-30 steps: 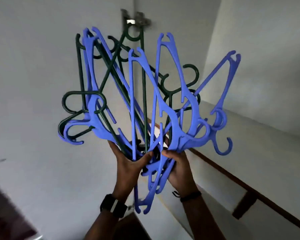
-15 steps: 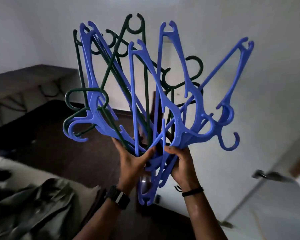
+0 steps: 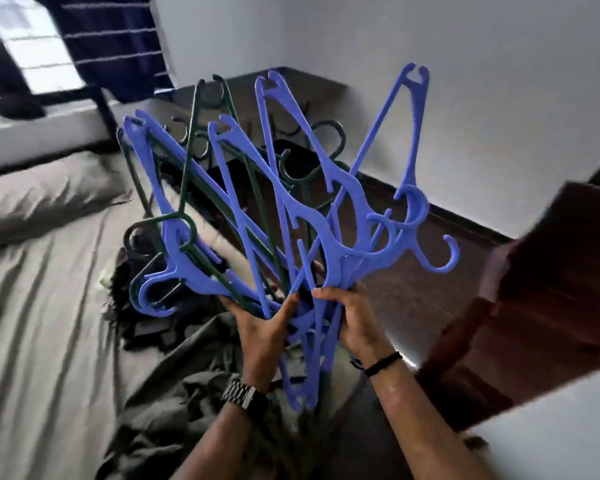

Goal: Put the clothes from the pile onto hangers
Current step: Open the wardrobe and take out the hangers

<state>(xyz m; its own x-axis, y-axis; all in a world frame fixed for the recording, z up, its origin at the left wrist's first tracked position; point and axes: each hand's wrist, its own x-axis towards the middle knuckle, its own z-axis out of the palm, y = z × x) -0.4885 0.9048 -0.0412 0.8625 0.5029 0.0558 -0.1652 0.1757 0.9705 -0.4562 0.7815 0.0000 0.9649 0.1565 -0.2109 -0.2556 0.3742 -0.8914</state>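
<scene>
Hangers (image 3: 284, 209), a tangled bunch of blue and dark green plastic ones, fan upward from both hands above the bed (image 3: 42, 306). They look light and stiff, smooth enough to slide against each other, and their hooks interlock, so pulling one free will likely drag its neighbours along. The safest hold for a single hanger is probably at its neck, just below the hook, where the plastic is thickest. The left hand (image 3: 260, 327) curls around the lower ends of the bunch, thumb pressed across the front; the right hand (image 3: 354, 317) grips the blue ones from the other side. Below the hands lies the pile of clothes (image 3: 174, 393), dark olive and black, soft and crumpled, touching the grey sheet. A pillow (image 3: 45, 195) sits farther back, and a dark wooden door (image 3: 534, 306) stands to the right.
</scene>
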